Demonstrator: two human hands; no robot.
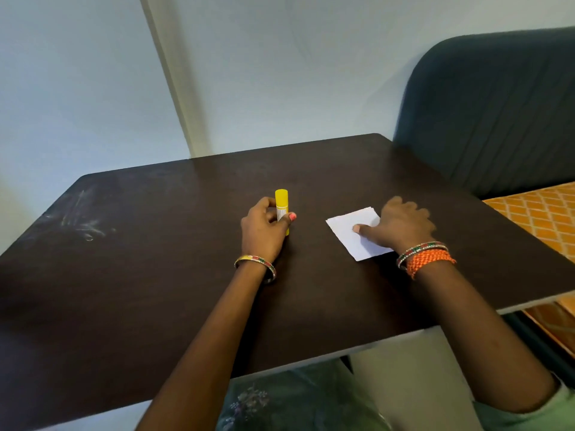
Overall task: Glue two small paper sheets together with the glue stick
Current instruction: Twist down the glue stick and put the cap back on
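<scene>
Gripping the capped yellow glue stick (282, 210) upright at frame centre, the left hand (263, 233) curls round it on the dark desk (155, 275). Right hand (401, 225) lies flat, thumb pressing the white paper sheets (351, 236) just right of centre.

Around the glue stick (282, 209), which stands upright on the dark table (155, 259), the tabletop lies bare to its left and beyond it. To its right, white paper sheets (351, 234) lie under the right hand (401, 225). The left hand (264, 228) wraps its near side.
</scene>
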